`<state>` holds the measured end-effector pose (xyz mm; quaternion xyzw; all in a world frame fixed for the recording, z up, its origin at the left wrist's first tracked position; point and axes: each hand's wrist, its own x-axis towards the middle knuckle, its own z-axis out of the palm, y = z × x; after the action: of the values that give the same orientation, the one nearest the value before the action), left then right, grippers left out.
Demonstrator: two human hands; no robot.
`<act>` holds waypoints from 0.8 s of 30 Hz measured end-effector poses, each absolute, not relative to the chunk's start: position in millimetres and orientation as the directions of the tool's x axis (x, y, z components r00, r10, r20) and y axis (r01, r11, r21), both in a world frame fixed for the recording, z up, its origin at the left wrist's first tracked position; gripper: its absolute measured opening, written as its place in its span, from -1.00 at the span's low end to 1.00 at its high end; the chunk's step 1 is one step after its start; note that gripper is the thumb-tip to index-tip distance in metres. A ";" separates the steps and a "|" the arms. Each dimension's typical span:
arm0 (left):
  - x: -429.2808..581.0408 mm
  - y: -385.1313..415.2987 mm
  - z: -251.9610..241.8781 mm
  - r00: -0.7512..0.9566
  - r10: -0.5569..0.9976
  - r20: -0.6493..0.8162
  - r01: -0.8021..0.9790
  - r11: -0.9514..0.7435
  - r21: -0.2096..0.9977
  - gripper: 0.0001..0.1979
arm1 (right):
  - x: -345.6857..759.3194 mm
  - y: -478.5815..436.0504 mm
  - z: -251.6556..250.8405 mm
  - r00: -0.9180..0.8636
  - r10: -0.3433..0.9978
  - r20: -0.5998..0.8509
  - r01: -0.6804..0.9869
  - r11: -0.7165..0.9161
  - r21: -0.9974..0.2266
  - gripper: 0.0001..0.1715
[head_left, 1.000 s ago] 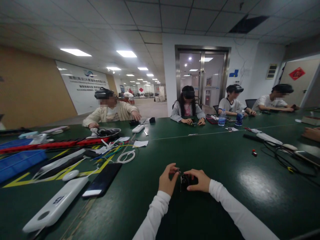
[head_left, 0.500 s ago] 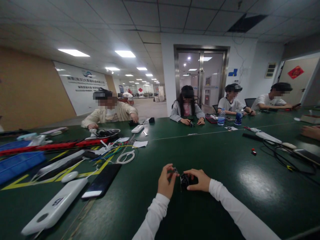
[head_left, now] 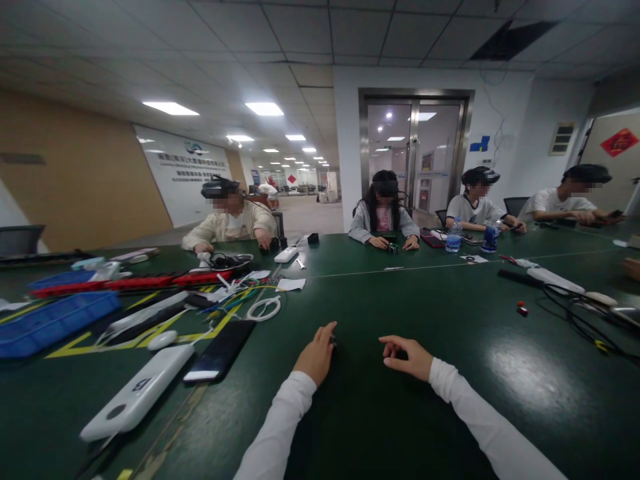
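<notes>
Small dark piece — mostly hidden from where I stand — sits in the left hand's curled grasp over the near green table. Rightward, the right hand has its fingers loosely bent, released.

The dark green tabletop is smooth and glossy, throwing back a bright patch of light. Matt, softly creased white cloth forms the long sleeve. The white oblong case looks like smooth plastic with a satin sheen; the flat black rectangular slab is sleek. The blue rectangular tray looks like moulded plastic, the small white sheet like matt paper. The silvery door frame is shiny metal. The small dark piece at the left hand is too hidden to judge.
</notes>
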<state>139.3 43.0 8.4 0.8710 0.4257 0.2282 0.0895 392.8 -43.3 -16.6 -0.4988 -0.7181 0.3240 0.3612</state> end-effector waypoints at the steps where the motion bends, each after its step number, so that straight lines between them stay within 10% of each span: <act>1: 124.1 52.5 8.1 0.476 0.814 0.334 0.735 -0.576 0.356 -0.53 | 392.7 -44.2 -15.9 -0.241 0.952 0.189 0.481 0.287 -0.829 -0.44; 12: -16.7 104.2 -0.9 0.076 0.820 0.568 0.884 -0.319 0.341 -0.55 | 391.2 -47.6 -19.2 -0.256 0.948 0.190 0.466 0.293 -0.835 -0.47; 24: -10.2 98.4 2.3 -0.055 0.883 0.466 0.900 -0.158 0.406 -0.53 | 391.4 -51.3 -16.5 -0.262 0.954 0.144 0.488 0.259 -0.834 -0.52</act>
<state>-10.2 98.4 2.3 0.6872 0.6486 0.3270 -0.0129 391.4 -51.3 -16.5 -0.5030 -0.7167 0.3426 0.3406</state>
